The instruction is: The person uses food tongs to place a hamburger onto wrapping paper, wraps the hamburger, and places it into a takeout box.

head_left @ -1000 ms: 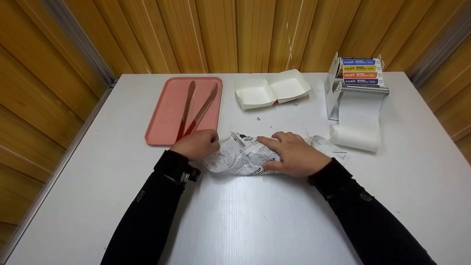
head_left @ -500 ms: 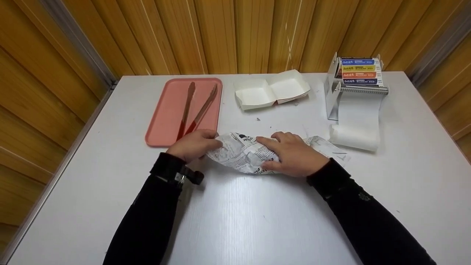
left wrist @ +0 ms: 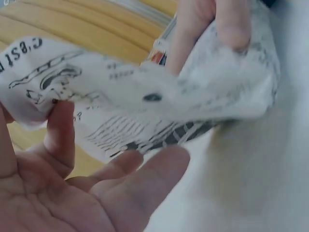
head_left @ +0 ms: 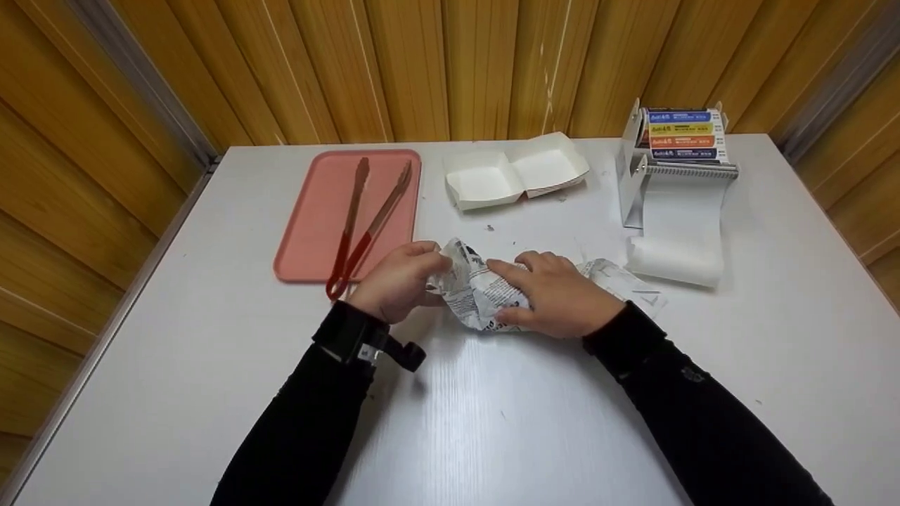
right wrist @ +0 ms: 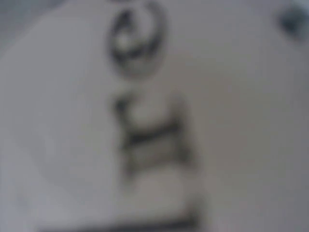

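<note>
A bundle of newspaper-print wrapping paper (head_left: 485, 299) lies on the white table between both hands; whatever is inside is hidden. My left hand (head_left: 401, 281) pinches the paper's left end, which stands raised and folded. Seen from the left wrist, the loose printed flap (left wrist: 116, 96) runs across the fingers of the left hand (left wrist: 91, 179). My right hand (head_left: 562, 295) holds the bundle from above, thumb on the near side and fingers over the far side. Blurred printed paper (right wrist: 149, 135) fills the right wrist view. A flat tail of paper (head_left: 626, 284) sticks out beyond the right hand.
Left of the bundle, red-handled tongs (head_left: 358, 246) rest on a pink tray (head_left: 302, 211). An unfolded white paper box (head_left: 485, 184) stands toward the back. At the back right is a dispenser (head_left: 682, 133) with several coloured boxes and a hanging paper roll (head_left: 678, 260).
My left hand has moved right and slightly up, bringing the paper's left end in toward the right hand. More of the tongs' handles now shows. The right hand has stayed nearly in place.
</note>
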Demonstrator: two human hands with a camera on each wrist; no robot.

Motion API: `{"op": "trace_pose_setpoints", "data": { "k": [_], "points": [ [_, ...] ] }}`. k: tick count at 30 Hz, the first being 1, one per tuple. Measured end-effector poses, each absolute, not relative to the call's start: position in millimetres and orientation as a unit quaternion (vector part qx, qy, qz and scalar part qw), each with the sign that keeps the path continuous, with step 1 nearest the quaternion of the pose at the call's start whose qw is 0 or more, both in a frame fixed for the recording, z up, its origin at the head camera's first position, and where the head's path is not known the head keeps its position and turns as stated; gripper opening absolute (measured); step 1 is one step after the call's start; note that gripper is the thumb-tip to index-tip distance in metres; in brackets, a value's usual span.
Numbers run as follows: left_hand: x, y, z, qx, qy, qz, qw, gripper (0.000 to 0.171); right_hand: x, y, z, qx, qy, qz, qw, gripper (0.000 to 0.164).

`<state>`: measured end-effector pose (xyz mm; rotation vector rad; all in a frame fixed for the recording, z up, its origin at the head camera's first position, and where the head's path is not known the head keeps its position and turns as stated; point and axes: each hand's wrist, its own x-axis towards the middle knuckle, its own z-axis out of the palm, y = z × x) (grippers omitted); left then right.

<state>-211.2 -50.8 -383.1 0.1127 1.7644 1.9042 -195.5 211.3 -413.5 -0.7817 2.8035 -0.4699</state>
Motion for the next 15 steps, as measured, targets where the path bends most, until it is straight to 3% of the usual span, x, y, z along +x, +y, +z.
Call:
{"op": "trace_pose_setpoints", "data": {
  "k": [3,8,15],
  "points": [
    [-206.1,-43.1,-380.1,0.049,0.634,0.725,0.264,0.012,-195.6,210.5,-413.9,-0.264,0.947,-0.16,0.094,0.085],
    [-201.7,-35.4,-380.5,0.033,0.59,0.769,0.242,0.031,-195.7,209.7,-413.9,-0.263,0.947,-0.159,0.095,0.085],
    [-198.2,-21.1,-401.1,-0.012,0.597,0.776,0.201,0.034,-194.9,210.5,-412.4,-0.266,0.947,-0.155,0.088,0.085]
  ]
}}
